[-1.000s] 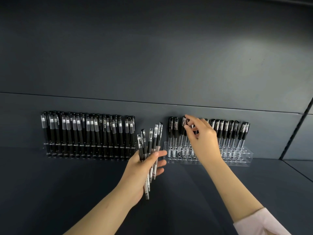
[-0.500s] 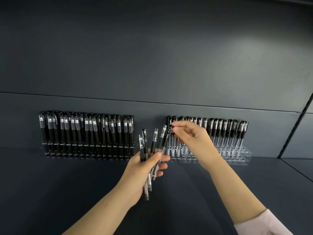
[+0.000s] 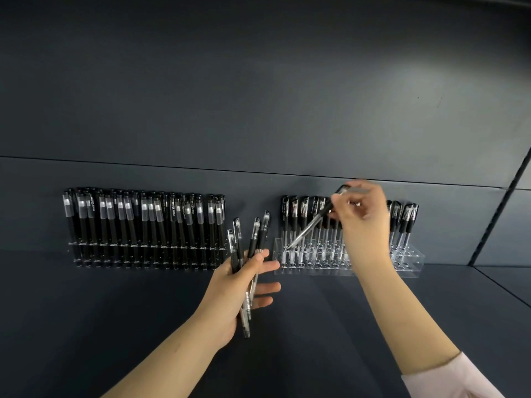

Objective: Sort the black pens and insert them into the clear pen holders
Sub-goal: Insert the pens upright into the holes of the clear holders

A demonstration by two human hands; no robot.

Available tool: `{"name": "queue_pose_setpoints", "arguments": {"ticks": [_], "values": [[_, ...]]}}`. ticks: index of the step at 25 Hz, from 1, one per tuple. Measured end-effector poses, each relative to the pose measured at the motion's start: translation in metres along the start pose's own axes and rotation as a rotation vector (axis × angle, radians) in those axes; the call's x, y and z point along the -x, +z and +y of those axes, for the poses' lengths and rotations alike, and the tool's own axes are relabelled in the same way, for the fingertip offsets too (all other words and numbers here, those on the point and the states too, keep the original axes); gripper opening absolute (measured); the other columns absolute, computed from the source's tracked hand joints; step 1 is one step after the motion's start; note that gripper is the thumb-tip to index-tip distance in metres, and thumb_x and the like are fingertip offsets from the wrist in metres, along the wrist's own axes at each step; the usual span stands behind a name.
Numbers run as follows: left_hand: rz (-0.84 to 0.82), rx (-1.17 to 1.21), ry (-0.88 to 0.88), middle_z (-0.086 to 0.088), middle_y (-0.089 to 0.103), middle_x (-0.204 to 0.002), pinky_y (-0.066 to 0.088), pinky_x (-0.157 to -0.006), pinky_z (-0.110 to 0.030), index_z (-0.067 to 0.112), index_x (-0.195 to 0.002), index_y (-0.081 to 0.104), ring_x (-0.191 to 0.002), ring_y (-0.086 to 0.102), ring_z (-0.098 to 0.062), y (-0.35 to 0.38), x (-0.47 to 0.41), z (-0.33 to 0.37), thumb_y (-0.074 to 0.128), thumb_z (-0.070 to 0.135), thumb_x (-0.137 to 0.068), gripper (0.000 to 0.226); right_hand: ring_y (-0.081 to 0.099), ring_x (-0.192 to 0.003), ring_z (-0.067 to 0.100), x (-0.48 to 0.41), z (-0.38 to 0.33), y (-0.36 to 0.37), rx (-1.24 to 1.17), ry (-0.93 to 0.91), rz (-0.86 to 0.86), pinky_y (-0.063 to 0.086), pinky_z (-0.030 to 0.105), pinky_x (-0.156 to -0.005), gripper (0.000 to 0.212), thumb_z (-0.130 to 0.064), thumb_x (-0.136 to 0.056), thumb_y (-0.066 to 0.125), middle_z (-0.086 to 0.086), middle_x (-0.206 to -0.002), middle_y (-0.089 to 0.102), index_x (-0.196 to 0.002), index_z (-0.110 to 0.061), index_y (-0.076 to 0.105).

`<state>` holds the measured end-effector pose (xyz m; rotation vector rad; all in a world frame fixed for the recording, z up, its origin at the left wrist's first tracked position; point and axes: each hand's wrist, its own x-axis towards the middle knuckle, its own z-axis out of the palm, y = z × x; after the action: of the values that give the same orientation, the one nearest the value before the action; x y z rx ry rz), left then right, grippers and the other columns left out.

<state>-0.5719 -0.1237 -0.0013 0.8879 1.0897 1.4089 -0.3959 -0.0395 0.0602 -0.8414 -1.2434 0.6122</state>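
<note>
My left hand (image 3: 238,285) grips a fanned bunch of black pens (image 3: 253,239), caps up, in front of the gap between two clear holders. My right hand (image 3: 363,219) pinches one black pen (image 3: 311,225) by its capped end; the pen slants down-left and its tip touches the front left holes of the right clear holder (image 3: 408,265). That holder carries a back row of upright black pens (image 3: 296,214). The left clear holder (image 3: 143,257) is packed with upright black pens (image 3: 143,214).
Both holders stand on a dark shelf (image 3: 115,326) against a dark back panel (image 3: 258,96). A shelf divider (image 3: 500,214) runs at the far right. A pale pink sleeve (image 3: 448,380) covers my right forearm.
My right hand left the right holder's row, took one pen out of the bunch in my left hand, and swung it back so its tip points into the right holder's front left.
</note>
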Motion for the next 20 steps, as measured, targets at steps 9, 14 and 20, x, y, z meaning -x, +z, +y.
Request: {"name": "queue_pose_setpoints", "arguments": {"ticks": [9, 14, 20], "values": [[0.062, -0.040, -0.021, 0.000, 0.077, -0.096, 0.041, -0.051, -0.024, 0.015, -0.114, 0.064, -0.058, 0.058, -0.010, 0.001, -0.005, -0.005, 0.056, 0.021, -0.098, 0.019, 0.058, -0.085, 0.008, 0.000, 0.019, -0.004, 0.302, -0.228, -0.004, 0.047, 0.012, -0.072, 0.022, -0.013, -0.093, 0.061, -0.003, -0.096, 0.060, -0.109, -0.027, 0.056], [0.041, -0.082, 0.007, 0.007, 0.076, -0.101, 0.046, -0.062, -0.024, 0.015, -0.110, 0.065, -0.072, 0.062, -0.010, 0.000, -0.004, -0.005, 0.053, 0.020, -0.099, 0.017, 0.057, -0.081, -0.002, -0.001, 0.034, 0.000, 0.446, -0.291, -0.071, 0.047, 0.010, -0.072, 0.021, -0.010, -0.093, 0.061, -0.006, -0.096, 0.058, -0.113, -0.017, 0.063], [0.034, -0.005, 0.007, 0.001, 0.077, -0.096, 0.057, -0.061, -0.023, 0.013, -0.112, 0.066, -0.075, 0.072, -0.013, 0.002, -0.003, -0.002, 0.058, 0.023, -0.096, 0.021, 0.054, -0.080, 0.003, -0.005, 0.045, -0.002, 0.569, -0.347, -0.145, 0.044, 0.009, -0.074, 0.034, -0.013, -0.094, 0.059, -0.005, -0.102, 0.058, -0.129, -0.014, 0.061]]}}
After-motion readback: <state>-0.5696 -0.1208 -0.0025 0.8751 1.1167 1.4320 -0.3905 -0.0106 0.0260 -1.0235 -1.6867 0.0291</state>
